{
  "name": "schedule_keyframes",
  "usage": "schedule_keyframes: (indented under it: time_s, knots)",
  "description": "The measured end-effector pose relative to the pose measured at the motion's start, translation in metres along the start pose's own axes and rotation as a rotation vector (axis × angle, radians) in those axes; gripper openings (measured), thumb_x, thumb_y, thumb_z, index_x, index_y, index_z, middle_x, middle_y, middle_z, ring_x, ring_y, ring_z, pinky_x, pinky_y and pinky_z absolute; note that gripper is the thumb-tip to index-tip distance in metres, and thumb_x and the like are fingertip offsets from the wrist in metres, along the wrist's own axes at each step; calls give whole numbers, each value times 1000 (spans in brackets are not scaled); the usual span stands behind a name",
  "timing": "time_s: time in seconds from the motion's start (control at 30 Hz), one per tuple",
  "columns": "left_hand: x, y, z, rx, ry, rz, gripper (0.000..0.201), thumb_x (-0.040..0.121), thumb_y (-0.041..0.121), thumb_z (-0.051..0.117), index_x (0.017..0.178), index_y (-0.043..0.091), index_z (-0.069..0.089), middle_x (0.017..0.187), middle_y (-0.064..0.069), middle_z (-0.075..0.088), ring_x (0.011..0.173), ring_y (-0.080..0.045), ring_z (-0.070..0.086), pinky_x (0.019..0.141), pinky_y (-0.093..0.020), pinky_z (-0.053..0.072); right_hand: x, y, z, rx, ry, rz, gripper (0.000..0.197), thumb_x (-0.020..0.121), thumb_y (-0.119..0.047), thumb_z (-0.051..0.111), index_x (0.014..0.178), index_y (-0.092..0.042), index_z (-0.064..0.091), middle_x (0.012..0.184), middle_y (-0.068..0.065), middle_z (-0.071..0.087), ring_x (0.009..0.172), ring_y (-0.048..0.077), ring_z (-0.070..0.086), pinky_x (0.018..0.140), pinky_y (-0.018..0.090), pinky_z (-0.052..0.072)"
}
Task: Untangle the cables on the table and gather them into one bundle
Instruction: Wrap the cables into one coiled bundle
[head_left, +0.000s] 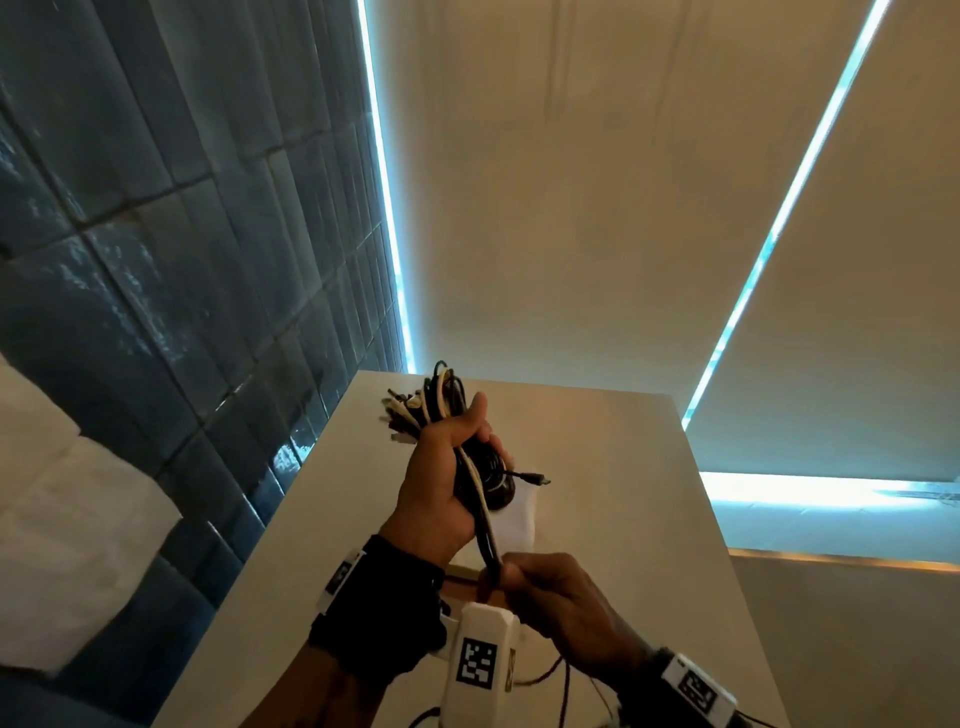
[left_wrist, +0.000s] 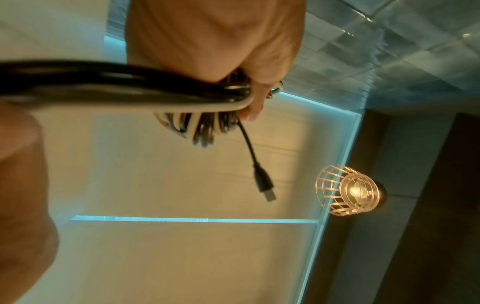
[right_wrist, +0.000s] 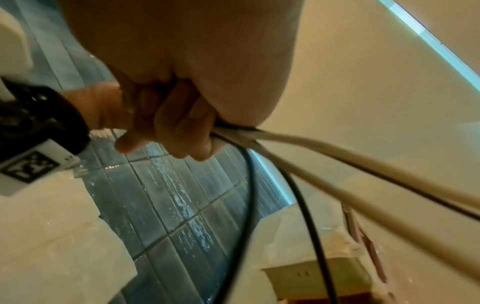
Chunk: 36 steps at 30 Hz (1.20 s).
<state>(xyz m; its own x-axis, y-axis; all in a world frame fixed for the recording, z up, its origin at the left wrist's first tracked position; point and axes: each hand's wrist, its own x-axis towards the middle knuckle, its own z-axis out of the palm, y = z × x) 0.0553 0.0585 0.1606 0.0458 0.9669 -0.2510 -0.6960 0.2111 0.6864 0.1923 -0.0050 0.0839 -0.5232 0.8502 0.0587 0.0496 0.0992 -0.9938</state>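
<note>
My left hand (head_left: 441, 467) grips a coiled bundle of black and cream cables (head_left: 441, 397) above the white table (head_left: 623, 467), its fingers wrapped round the coil's middle. Several plug ends (head_left: 397, 415) stick out at the bundle's far left. A black USB plug (head_left: 535, 478) juts out to the right; in the left wrist view this USB plug (left_wrist: 265, 185) dangles below the coiled cables (left_wrist: 197, 125). Loose strands (head_left: 488, 535) run down from the coil into my right hand (head_left: 550, 592), which grips them in a fist. In the right wrist view, cream and black strands (right_wrist: 324, 164) leave the right hand's curled fingers (right_wrist: 182, 131).
A white paper (head_left: 517, 519) lies on the table under the bundle. Thin dark wires (head_left: 563, 686) trail by my wrists at the table's near edge. A dark blue tiled wall (head_left: 156, 234) stands to the left, and pale window blinds (head_left: 571, 182) rise behind the table.
</note>
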Motion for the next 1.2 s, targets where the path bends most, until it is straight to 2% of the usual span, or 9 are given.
schedule_keyframes:
  time_s: [0.17, 0.33, 0.47, 0.57, 0.63, 0.7, 0.77, 0.97, 1.2]
  knots:
    - [-10, 1, 1, -16, -162, -141, 16, 80, 19, 64, 69, 11, 55, 62, -3, 53, 48, -12, 50, 49, -27, 47, 3, -2, -33, -301, -125, 40, 32, 98, -37, 48, 82, -21, 71, 65, -14, 51, 63, 2, 44, 63, 16, 37]
    - [-15, 0, -16, 125, -268, -262, 16, 74, 13, 66, 64, 11, 54, 56, -3, 48, 46, -13, 47, 49, -27, 45, 7, -21, -79, -621, -182, 104, 32, 95, -41, 52, 65, -33, 59, 59, -14, 53, 58, 2, 47, 60, 14, 39]
    - [-20, 0, -30, 329, -281, -318, 11, 66, 9, 67, 61, 9, 57, 54, -4, 46, 45, -15, 46, 51, -28, 44, 8, -49, -112, -753, -136, 143, 34, 87, -35, 68, 57, -34, 52, 50, -20, 53, 50, 2, 45, 53, 12, 36]
    - [-29, -7, -32, 516, -303, -344, 9, 67, 7, 68, 62, 8, 60, 56, -9, 50, 49, -21, 52, 55, -32, 49, 11, -73, -127, -740, -116, 108, 30, 87, -28, 69, 60, -32, 57, 51, -18, 55, 51, 1, 46, 54, 12, 37]
    - [-31, -15, -29, 582, -318, -317, 7, 65, 8, 68, 67, 10, 62, 67, -9, 55, 62, -21, 56, 67, -35, 51, 19, -85, -126, -732, -98, 33, 26, 87, -24, 68, 64, -32, 60, 54, -19, 57, 53, 0, 49, 55, 11, 38]
    - [-31, -22, -27, 586, -343, -298, 19, 66, 9, 68, 85, 7, 65, 89, -14, 62, 83, -26, 59, 83, -44, 50, 27, -92, -123, -736, -59, -49, 18, 86, -25, 69, 69, -28, 64, 58, -14, 60, 55, 1, 52, 56, 13, 40]
    - [-31, -22, -24, 544, -394, -349, 32, 73, 9, 65, 104, 1, 64, 104, -16, 67, 94, -29, 65, 89, -47, 50, 34, -95, -118, -743, -44, -135, 11, 84, -30, 69, 73, -26, 67, 63, -4, 63, 58, 9, 55, 57, 22, 44]
    - [-36, -29, -30, 474, -515, -276, 19, 72, 16, 70, 82, 2, 61, 68, -6, 60, 66, -22, 54, 77, -43, 42, 44, -94, -118, -778, -19, -275, 10, 83, -32, 70, 77, -25, 67, 65, -5, 64, 59, 16, 59, 57, 32, 50]
    - [-36, -28, -30, 482, -488, -280, 23, 67, 18, 74, 79, 7, 59, 68, -5, 56, 58, -17, 52, 75, -41, 43, 43, -83, -124, -882, 1, -251, 11, 81, -41, 69, 77, -34, 61, 62, -9, 61, 57, 14, 58, 55, 33, 51]
